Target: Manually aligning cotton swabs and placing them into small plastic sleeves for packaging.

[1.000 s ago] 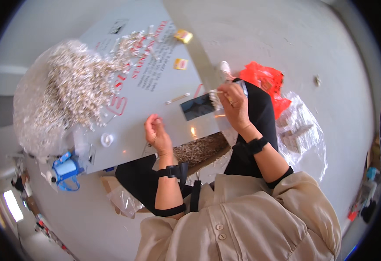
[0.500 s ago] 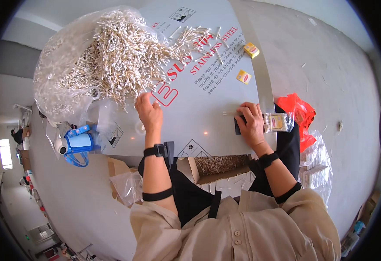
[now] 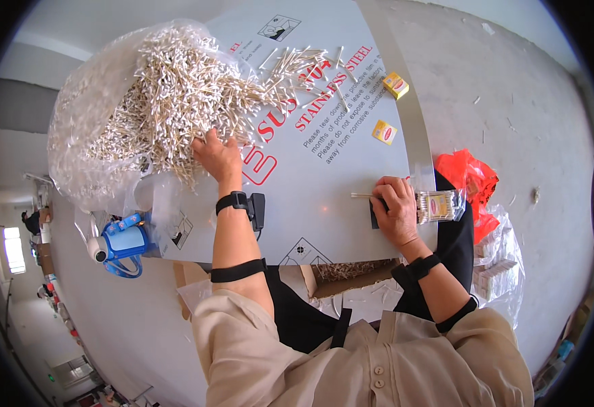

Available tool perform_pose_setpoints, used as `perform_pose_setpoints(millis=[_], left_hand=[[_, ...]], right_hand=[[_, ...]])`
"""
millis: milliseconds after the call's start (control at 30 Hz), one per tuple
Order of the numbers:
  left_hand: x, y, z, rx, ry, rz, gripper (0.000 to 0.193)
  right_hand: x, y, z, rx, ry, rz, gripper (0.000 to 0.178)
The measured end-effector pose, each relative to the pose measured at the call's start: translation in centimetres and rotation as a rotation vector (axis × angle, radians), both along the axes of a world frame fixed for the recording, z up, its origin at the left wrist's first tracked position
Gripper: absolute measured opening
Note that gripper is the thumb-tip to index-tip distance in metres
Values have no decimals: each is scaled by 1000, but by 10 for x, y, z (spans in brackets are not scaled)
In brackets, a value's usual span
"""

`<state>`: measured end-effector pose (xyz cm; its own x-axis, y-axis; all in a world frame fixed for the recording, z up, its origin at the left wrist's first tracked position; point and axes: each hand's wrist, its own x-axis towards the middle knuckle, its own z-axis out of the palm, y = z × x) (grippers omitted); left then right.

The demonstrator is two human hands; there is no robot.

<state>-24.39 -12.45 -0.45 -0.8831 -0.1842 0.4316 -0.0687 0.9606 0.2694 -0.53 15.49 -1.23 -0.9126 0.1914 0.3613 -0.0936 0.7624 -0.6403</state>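
Observation:
My left hand point(image 3: 218, 157) touches the near edge of a big heap of cotton swabs point(image 3: 181, 88). Its fingers are spread apart, and the tips partly meet the swabs. At the right side of the table my right hand point(image 3: 399, 211) is closed on a few cotton swabs point(image 3: 361, 195), whose ends stick out to the left. A dark flat piece point(image 3: 376, 216) shows under that hand. Right beside it, at the table edge, lies a clear pack of cotton swabs point(image 3: 438, 205) with a yellow label; my palm partly hides its near end.
The heap spills from a clear plastic bag point(image 3: 73, 142). Two small yellow boxes point(image 3: 395, 85) lie near the table's right edge. A blue bottle point(image 3: 124, 241) stands at the left. Below the front edge is a carton of swabs point(image 3: 351, 275); red plastic point(image 3: 470, 183) lies right.
My left hand has moved away from me and slightly left, from beside the heap onto its edge. My right hand keeps its grip; the whole view has shifted slightly.

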Motion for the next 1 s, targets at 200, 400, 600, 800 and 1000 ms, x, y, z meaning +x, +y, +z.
perform_pose_setpoints(millis=[200, 400, 600, 800, 1000], left_hand=[[5, 6, -3, 113, 44, -246, 27], [52, 59, -1, 113, 18, -434, 25], [91, 92, 15, 102, -7, -660, 28], [13, 5, 23, 561, -237, -338, 36], [-11, 16, 19, 69, -316, -504, 44]], right_hand=[[0, 1, 1, -7, 11, -3, 16], [-1, -1, 1, 0, 21, 1, 16], [0, 2, 0, -14, 5, -5, 16], [-1, -1, 4, -16, 12, 0, 16], [-2, 0, 5, -13, 16, -8, 17]])
